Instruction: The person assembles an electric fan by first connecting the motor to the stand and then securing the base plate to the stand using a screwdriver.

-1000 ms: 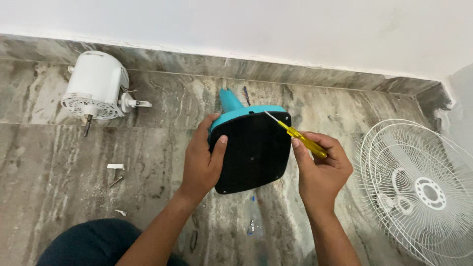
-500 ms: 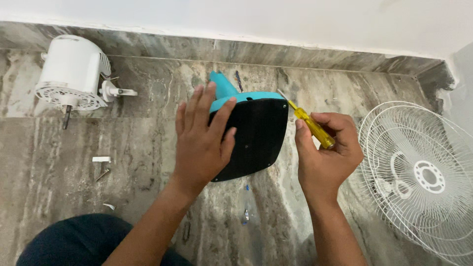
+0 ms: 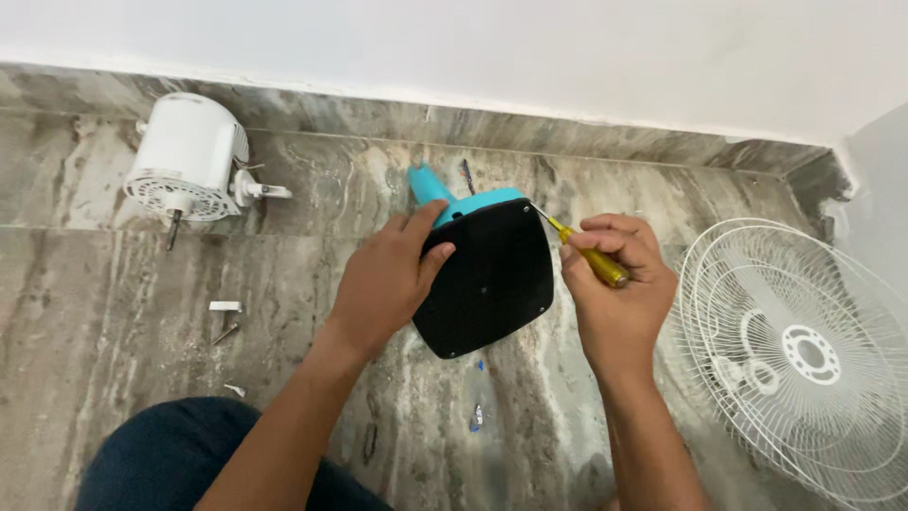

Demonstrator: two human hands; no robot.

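The white wire fan guard (image 3: 804, 355) lies at the right edge of the frame, and the white motor housing (image 3: 184, 161) stands apart at upper left, so the fan is already in pieces. In the centre, the teal fan base (image 3: 487, 274) is tilted with its black underside up. The left hand (image 3: 383, 284) grips its left edge. The right hand (image 3: 615, 284) is closed around the yellow screwdriver (image 3: 591, 257), tip at the upper right corner; the bottom plate looks still attached. Small loose parts (image 3: 224, 320) lie at left.
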